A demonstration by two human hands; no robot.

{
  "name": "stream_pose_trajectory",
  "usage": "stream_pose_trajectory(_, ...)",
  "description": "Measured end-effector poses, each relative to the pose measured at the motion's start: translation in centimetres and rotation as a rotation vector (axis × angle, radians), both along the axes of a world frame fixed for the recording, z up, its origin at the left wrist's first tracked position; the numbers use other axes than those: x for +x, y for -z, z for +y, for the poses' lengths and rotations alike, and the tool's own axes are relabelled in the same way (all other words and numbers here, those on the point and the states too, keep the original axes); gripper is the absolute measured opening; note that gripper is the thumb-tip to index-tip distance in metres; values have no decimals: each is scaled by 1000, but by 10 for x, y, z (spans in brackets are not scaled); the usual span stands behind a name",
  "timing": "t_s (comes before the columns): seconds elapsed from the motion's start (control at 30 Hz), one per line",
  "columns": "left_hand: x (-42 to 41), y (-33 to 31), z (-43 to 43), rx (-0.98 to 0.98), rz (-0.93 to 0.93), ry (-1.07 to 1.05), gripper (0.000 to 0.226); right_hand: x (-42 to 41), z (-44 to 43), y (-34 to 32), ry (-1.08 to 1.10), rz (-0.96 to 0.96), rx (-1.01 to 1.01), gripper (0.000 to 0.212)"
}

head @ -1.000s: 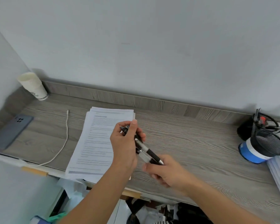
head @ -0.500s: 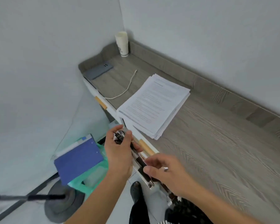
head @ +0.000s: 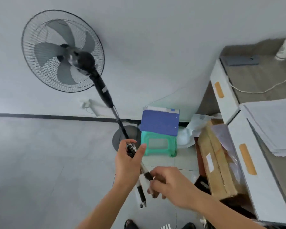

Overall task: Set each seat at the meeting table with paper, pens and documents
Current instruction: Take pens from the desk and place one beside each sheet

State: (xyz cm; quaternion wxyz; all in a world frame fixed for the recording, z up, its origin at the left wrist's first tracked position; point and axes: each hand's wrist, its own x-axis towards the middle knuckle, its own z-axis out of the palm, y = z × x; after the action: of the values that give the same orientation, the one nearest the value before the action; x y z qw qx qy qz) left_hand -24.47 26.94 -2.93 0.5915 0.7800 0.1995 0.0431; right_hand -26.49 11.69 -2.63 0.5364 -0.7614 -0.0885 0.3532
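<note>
Clutching a bundle of pens (head: 139,171), the left hand (head: 128,162) has its grip clenched around their upper ends. At four o'clock, the right hand (head: 172,185) pinches the lower barrels.

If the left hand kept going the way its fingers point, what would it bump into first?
Probably the fan pole. The left hand, holding the pens, points up-screen toward the pole and the round base; the green stool sits just to the right. Depth is unclear, so it might pass above them.
</note>
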Motion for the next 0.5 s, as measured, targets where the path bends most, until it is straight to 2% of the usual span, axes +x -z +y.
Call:
stream_pose_trajectory(0.2,-42,-1,146,-235,49,-275,35,-1,145,-1,-175,227,130,13)
stream_pose_trajectory(0.37,-83,7,254,-390,55,-468,35,0,246,9,-337,114,37,13)
stream_pose_trajectory(0.5,-107,16,305,-485,104,-524,35,15,302,16,-441,68,-4,16)
